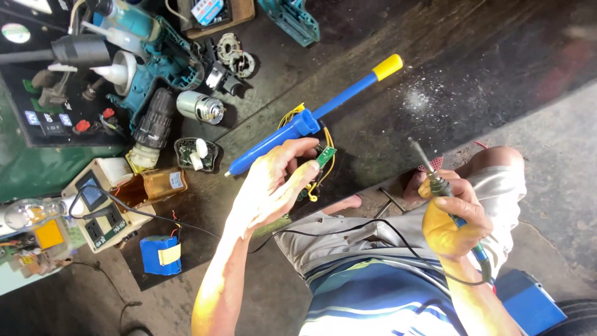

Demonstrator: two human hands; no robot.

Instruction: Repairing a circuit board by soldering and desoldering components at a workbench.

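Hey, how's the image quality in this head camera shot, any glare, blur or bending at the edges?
Head view: strong daylight washes out the left hand and forearm; the blue desoldering pump and the soldering iron in the right hand are sharp; the top right corner is smeared and blurred; wide-angle bending shows near the edges.

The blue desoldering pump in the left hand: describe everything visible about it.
The desoldering pump is a long blue tube, plastic by its look, with a thinner blue plunger rod ending in a yellow knob at the upper right and a pale pointed tip at the lower left. It lies slanted above the dark mat. The left hand grips its thick body from below, along with a small green circuit board and yellow wires.
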